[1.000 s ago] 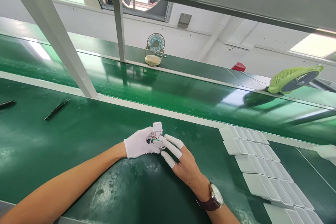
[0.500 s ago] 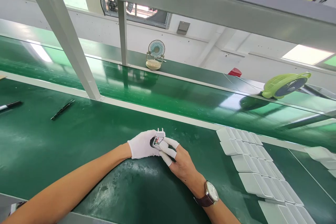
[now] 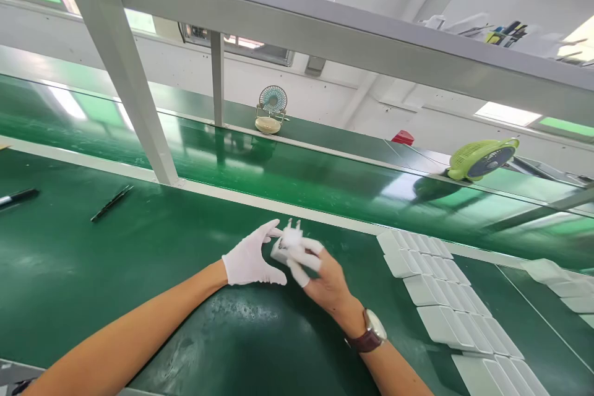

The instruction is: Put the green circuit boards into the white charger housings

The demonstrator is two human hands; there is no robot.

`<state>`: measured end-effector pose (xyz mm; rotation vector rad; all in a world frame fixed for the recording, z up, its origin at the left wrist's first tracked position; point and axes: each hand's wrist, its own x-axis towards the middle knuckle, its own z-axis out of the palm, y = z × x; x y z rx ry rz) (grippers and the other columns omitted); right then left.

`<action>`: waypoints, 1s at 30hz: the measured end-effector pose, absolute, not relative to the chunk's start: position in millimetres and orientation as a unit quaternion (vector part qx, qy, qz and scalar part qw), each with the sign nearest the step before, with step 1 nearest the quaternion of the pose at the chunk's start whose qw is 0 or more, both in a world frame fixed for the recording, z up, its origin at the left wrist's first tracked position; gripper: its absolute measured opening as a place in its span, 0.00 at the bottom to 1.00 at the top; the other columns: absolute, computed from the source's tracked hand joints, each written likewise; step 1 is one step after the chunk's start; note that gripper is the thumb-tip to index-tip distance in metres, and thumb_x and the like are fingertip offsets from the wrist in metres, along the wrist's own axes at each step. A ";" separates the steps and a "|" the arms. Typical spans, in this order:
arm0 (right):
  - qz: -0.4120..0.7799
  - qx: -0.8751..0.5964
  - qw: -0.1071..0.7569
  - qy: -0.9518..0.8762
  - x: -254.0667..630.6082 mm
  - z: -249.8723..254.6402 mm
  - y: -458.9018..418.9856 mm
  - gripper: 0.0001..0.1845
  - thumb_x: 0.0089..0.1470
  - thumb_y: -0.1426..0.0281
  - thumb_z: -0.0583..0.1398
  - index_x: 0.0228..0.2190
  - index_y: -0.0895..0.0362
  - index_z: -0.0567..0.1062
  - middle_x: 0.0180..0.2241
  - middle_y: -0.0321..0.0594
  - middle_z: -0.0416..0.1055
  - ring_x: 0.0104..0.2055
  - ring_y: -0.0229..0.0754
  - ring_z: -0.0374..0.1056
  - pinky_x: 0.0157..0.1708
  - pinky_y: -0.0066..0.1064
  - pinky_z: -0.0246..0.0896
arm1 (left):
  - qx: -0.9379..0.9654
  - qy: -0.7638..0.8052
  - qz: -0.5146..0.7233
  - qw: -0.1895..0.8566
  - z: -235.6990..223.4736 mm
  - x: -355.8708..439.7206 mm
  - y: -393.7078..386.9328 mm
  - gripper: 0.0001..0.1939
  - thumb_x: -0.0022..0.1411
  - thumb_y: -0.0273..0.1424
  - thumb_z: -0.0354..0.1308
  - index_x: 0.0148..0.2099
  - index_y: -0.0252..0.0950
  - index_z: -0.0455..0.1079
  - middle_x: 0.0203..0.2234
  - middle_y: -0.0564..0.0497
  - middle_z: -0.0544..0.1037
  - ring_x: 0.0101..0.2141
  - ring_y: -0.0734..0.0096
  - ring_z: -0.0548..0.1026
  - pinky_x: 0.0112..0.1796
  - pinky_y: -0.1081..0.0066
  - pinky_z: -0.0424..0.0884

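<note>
A small white plug adapter point(image 3: 284, 249) with two metal prongs pointing up and away is in my right hand point(image 3: 320, 269), blurred by motion. White finger cots cover several of that hand's fingertips, and a watch sits on the wrist. My left hand point(image 3: 253, 255), in a white glove, is just left of the adapter. Its thumb and fingers are spread, with a gap between palm and adapter; whether a fingertip still touches it I cannot tell. The adapter's inside is not clearly visible.
Rows of white plastic casings point(image 3: 445, 291) stand on the green table at right. Tweezers point(image 3: 111, 203) and a black pen point(image 3: 18, 197) lie at left. Beyond a pale edge strip run a grey frame post point(image 3: 134, 86), a small fan point(image 3: 271, 108) and a green fan point(image 3: 482, 159).
My left hand has let go of the adapter and spread its fingers. My right hand now holds the adapter, slightly turned and moved right. The view has tilted upward.
</note>
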<state>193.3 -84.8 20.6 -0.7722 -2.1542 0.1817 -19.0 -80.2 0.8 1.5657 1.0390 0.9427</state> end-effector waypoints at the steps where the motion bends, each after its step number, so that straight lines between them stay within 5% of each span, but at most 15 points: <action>1: 0.085 -0.307 0.383 -0.867 192.7 16.7 -84.7 0.22 0.58 0.77 0.59 0.52 0.47 0.72 0.47 0.43 0.74 0.46 0.42 0.75 0.43 0.35 0.76 | 0.640 0.434 0.387 0.503 -0.3 -18.4 -80.1 0.60 0.38 0.31 0.75 0.69 0.40 0.49 0.58 0.41 0.70 0.55 0.54 0.72 0.59 0.51 0.66; 5: 0.109 -0.317 0.310 -0.890 191.3 3.3 -85.7 0.22 0.59 0.76 0.58 0.53 0.47 0.72 0.48 0.45 0.73 0.48 0.44 0.74 0.45 0.39 0.76 | 0.623 0.443 0.369 0.529 0.9 -17.0 -80.0 0.54 0.43 0.33 0.73 0.69 0.39 0.51 0.53 0.43 0.74 0.48 0.59 0.77 0.51 0.56 0.75; 13: 0.112 -0.374 0.332 -0.859 202.2 4.0 -91.0 0.25 0.60 0.67 0.62 0.58 0.50 0.68 0.52 0.45 0.74 0.52 0.47 0.73 0.51 0.40 0.74 | 0.647 0.440 0.361 0.507 2.6 -19.3 -77.7 0.33 0.53 0.31 0.66 0.61 0.39 0.63 0.47 0.49 0.79 0.45 0.65 0.78 0.52 0.60 0.74; 22: 0.100 -0.374 0.329 -0.861 213.3 1.6 -87.6 0.16 0.60 0.65 0.63 0.50 0.51 0.74 0.45 0.45 0.76 0.45 0.46 0.75 0.45 0.39 0.76 | 0.647 0.452 0.347 0.506 0.5 -18.7 -78.4 0.30 0.53 0.30 0.65 0.59 0.38 0.66 0.47 0.48 0.79 0.43 0.66 0.79 0.49 0.63 0.76; 30: 0.125 -0.361 0.361 -0.851 207.3 5.7 -89.2 0.12 0.58 0.69 0.63 0.45 0.51 0.73 0.47 0.45 0.73 0.49 0.45 0.73 0.49 0.40 0.74 | 0.646 0.451 0.355 0.504 2.3 -17.4 -79.6 0.28 0.54 0.31 0.65 0.57 0.38 0.67 0.45 0.49 0.80 0.44 0.65 0.79 0.49 0.62 0.76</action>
